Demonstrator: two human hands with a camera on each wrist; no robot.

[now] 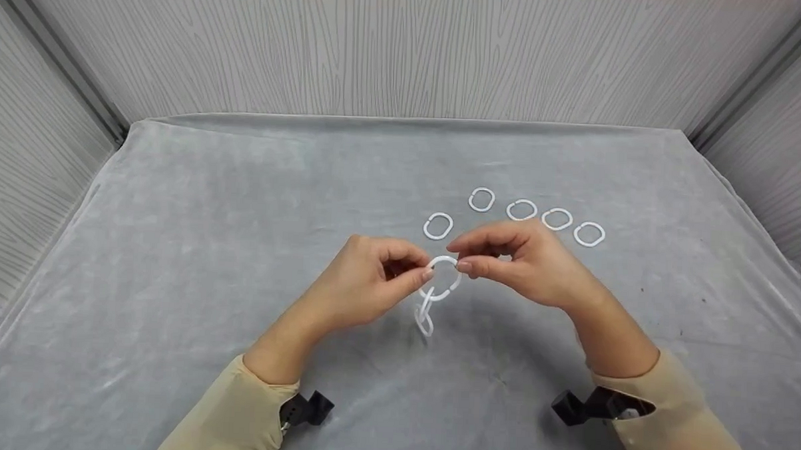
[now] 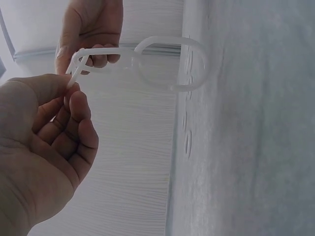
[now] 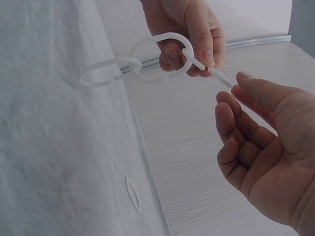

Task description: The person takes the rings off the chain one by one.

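Observation:
A white open ring [image 1: 453, 285], with a small split in its band, is held up between both hands over the grey cloth. My left hand [image 1: 365, 277] pinches its left side between thumb and forefinger. At the opposite side, my right hand [image 1: 529, 263] pinches the rim with thumb and fingertips. Two more white links hang from this ring: a middle link [image 3: 162, 37] hooked through it, and a lowest link [image 2: 202, 61] hooked through the middle one. In the right wrist view the held ring is nearly edge-on, and my left thumb covers part of it.
Several loose white rings lie on the cloth beyond the hands, among them a near ring [image 1: 429, 231], a far ring [image 1: 482, 189] and a rightmost ring [image 1: 589, 245]. Grey cloth [image 1: 242, 179] covers the table. Wood-patterned panels [image 1: 406, 52] stand behind and at the sides.

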